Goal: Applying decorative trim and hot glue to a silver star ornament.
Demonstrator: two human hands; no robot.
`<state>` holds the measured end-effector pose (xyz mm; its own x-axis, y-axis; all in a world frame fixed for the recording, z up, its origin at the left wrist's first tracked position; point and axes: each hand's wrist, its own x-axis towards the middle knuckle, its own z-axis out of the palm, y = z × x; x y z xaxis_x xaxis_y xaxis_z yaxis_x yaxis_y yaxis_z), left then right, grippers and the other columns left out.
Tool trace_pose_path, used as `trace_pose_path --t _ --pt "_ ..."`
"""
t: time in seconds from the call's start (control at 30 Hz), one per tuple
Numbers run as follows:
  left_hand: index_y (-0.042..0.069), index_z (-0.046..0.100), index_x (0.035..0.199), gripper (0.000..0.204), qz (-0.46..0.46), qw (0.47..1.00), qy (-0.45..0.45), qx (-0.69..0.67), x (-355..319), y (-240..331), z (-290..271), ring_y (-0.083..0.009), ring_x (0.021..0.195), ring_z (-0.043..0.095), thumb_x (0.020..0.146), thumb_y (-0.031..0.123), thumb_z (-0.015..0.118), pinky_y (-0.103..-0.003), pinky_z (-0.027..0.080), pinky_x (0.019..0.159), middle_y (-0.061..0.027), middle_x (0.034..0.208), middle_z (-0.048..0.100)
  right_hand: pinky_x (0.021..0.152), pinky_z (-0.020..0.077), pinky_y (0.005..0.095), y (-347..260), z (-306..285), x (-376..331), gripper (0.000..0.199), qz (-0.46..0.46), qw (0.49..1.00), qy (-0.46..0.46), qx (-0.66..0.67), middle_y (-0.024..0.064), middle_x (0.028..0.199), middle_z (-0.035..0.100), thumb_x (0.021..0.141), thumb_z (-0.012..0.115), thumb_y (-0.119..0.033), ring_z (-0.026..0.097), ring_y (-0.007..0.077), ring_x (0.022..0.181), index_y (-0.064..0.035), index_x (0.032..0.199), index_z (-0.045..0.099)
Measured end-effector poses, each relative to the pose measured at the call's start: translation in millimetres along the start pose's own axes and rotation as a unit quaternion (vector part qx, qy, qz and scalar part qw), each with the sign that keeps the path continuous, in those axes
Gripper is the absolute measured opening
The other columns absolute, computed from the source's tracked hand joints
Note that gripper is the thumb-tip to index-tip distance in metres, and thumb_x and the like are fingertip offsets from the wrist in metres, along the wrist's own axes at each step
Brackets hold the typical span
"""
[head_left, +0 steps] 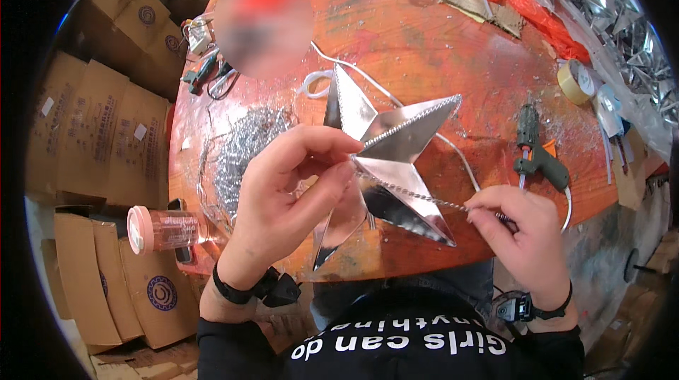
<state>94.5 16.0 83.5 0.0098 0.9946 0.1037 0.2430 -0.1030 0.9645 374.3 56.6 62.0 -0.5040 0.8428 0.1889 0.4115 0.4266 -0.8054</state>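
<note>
My left hand pinches the light, easily dented shiny silver foil star at its centre; my right grip holds the thin beaded silver chain taut beside it

I note stacked brown cardboard cartons left of the table, several bearing round dark emblems and small white labels. More cartons stand below them at lower left.
</note>
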Motion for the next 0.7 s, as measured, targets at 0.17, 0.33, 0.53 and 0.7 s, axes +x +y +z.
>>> trace_pose_path --t 0.17,0.33,0.53,0.7 --pt "-0.002 0.063 0.116 0.023 0.028 0.998 -0.034 0.033 0 -1 1 -0.0079 0.091 0.061 0.094 -0.006 0.060 -0.023 0.051 0.081 -0.0045 0.098 0.060 0.055 0.0442 0.0318 5 -7 1 0.012 -0.006 0.999 -0.023 -0.044 0.0085 0.072 0.062 0.081 0.075 -0.006 0.060 0.0211 0.060 -0.0034 0.091 0.068" --pt "-0.002 0.064 0.115 0.022 0.004 1.000 -0.021 0.020 -1 -1 3 -0.0079 0.088 0.062 0.094 -0.005 0.059 -0.023 0.051 0.078 -0.0043 0.097 0.061 0.055 0.0447 0.0311 0 -9 0 0.013 0.023 0.999 -0.027 -0.041 0.0088 0.072 0.062 0.080 0.077 -0.007 0.060 0.0210 0.060 -0.0035 0.090 0.068" --pt "-0.001 0.066 0.113 0.021 0.034 0.996 -0.050 0.060 1 -4 -2 -0.0083 0.083 0.063 0.094 -0.005 0.059 -0.023 0.050 0.074 -0.0033 0.092 0.062 0.055 0.0455 0.0301 8 -13 0 0.009 -0.016 1.000 -0.010 -0.005 0.0098 0.075 0.065 0.084 0.074 -0.006 0.062 0.0200 0.061 -0.0012 0.089 0.067" --pt "-0.001 0.065 0.111 0.020 -0.025 0.999 0.010 0.026 3 -4 0 -0.0084 0.079 0.064 0.092 -0.004 0.061 -0.023 0.051 0.072 -0.0027 0.089 0.064 0.055 0.0460 0.0290 3 -20 -2 0.008 0.058 0.988 -0.113 0.089 0.0087 0.072 0.066 0.088 0.071 -0.008 0.064 0.0187 0.060 -0.0012 0.087 0.067"
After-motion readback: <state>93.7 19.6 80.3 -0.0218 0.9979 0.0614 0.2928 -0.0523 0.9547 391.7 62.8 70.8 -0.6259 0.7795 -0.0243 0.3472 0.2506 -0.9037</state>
